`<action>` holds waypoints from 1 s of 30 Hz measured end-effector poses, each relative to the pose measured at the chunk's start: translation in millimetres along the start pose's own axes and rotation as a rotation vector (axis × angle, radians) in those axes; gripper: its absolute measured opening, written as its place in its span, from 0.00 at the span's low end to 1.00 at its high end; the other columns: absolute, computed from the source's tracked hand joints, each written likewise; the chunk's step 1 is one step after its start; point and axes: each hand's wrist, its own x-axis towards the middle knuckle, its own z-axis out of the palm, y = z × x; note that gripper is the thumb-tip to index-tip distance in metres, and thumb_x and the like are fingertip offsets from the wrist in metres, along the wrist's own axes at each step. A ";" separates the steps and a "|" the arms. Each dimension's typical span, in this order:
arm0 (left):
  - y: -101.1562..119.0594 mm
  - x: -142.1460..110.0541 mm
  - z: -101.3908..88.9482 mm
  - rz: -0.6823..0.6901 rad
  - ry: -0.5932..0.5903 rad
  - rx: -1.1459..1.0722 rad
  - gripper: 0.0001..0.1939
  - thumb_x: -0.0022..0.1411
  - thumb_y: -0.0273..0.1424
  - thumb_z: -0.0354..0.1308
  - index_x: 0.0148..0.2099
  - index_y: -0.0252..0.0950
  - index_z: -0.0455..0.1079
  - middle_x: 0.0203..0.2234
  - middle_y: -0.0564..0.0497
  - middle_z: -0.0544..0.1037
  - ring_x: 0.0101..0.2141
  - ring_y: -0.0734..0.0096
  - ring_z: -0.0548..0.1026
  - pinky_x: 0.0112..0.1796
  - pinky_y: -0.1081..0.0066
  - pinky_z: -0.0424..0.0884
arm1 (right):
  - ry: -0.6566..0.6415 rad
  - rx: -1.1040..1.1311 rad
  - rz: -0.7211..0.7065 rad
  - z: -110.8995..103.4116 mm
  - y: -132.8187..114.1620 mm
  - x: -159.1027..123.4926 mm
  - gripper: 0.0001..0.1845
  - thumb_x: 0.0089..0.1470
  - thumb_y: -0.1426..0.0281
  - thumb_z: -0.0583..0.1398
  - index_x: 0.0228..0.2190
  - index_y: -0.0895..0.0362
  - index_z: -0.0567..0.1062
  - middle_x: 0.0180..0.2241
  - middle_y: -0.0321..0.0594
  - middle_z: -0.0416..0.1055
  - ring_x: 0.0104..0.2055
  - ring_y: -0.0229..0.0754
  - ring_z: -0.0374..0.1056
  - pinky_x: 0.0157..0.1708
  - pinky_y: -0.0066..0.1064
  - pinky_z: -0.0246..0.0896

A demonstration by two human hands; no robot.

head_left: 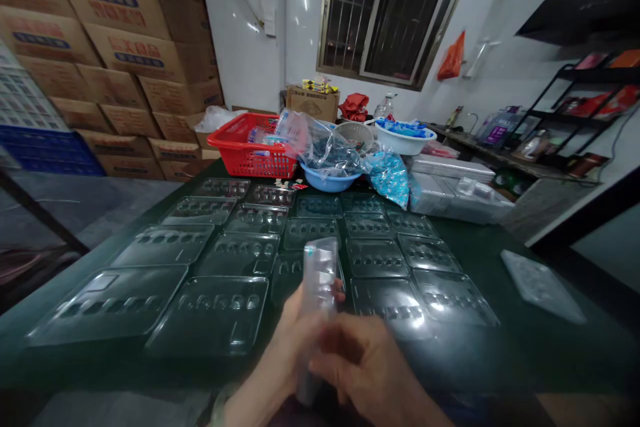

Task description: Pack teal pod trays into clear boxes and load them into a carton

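Both of my hands hold a stack of clear plastic blister trays (321, 273) upright, just above the near edge of the dark table (505, 340). My left hand (285, 353) wraps the stack from the left. My right hand (363, 367) closes on its lower part from the right, somewhat blurred. Several clear blister trays (215, 310) lie flat in rows across the table in front of my hands, each with a row of small pockets.
At the far end stand a red basket (250, 147), a blue bowl (327, 177) with plastic bags, a white bowl (405, 137) and stacked clear packs (450, 190). A single tray (543, 283) lies at the right. Cardboard boxes (115, 47) are stacked left; shelves (590, 100) stand right.
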 end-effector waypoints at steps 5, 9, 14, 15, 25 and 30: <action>0.7 -5.0 -5.3 -0.010 0.017 0.026 0.26 0.48 0.40 0.60 0.50 0.38 0.66 0.46 0.45 0.70 0.50 0.50 0.64 0.46 0.59 0.66 | -0.033 0.201 0.095 9.2 3.3 17.7 0.14 0.46 0.62 0.62 0.25 0.62 0.72 0.17 0.31 0.64 0.11 0.27 0.55 0.10 0.19 0.49; 0.9 -2.3 -9.6 0.004 0.036 0.009 0.25 0.47 0.40 0.61 0.48 0.37 0.68 0.44 0.45 0.71 0.49 0.49 0.65 0.45 0.58 0.67 | -0.050 0.198 0.153 8.9 5.2 22.1 0.16 0.46 0.60 0.61 0.22 0.62 0.71 0.15 0.32 0.65 0.11 0.27 0.56 0.09 0.18 0.48; 6.2 -0.1 -14.0 0.017 -0.035 0.006 0.28 0.47 0.41 0.61 0.50 0.36 0.66 0.43 0.43 0.71 0.49 0.48 0.65 0.46 0.58 0.66 | -0.056 0.208 0.165 12.8 4.5 27.5 0.15 0.44 0.61 0.63 0.25 0.62 0.72 0.15 0.30 0.64 0.10 0.27 0.56 0.09 0.18 0.49; 7.6 -0.6 -14.7 0.016 -0.046 0.004 0.28 0.47 0.41 0.61 0.50 0.36 0.66 0.44 0.44 0.71 0.49 0.48 0.65 0.46 0.58 0.66 | -0.056 0.213 0.164 13.2 4.9 28.8 0.15 0.44 0.61 0.63 0.25 0.62 0.72 0.15 0.30 0.64 0.10 0.27 0.56 0.09 0.18 0.49; 11.5 -4.5 -18.4 0.001 0.013 0.017 0.25 0.49 0.42 0.61 0.48 0.37 0.66 0.42 0.45 0.71 0.46 0.51 0.67 0.39 0.63 0.70 | -0.057 0.187 0.164 15.1 5.1 36.8 0.19 0.44 0.57 0.62 0.21 0.62 0.70 0.14 0.31 0.64 0.10 0.27 0.54 0.08 0.18 0.46; 9.6 -3.7 -19.7 -0.017 0.043 0.007 0.28 0.48 0.44 0.61 0.49 0.36 0.65 0.44 0.44 0.71 0.45 0.52 0.69 0.36 0.66 0.71 | -0.046 0.225 0.154 15.8 7.5 37.8 0.16 0.43 0.60 0.64 0.21 0.61 0.70 0.13 0.31 0.63 0.09 0.28 0.54 0.08 0.18 0.46</action>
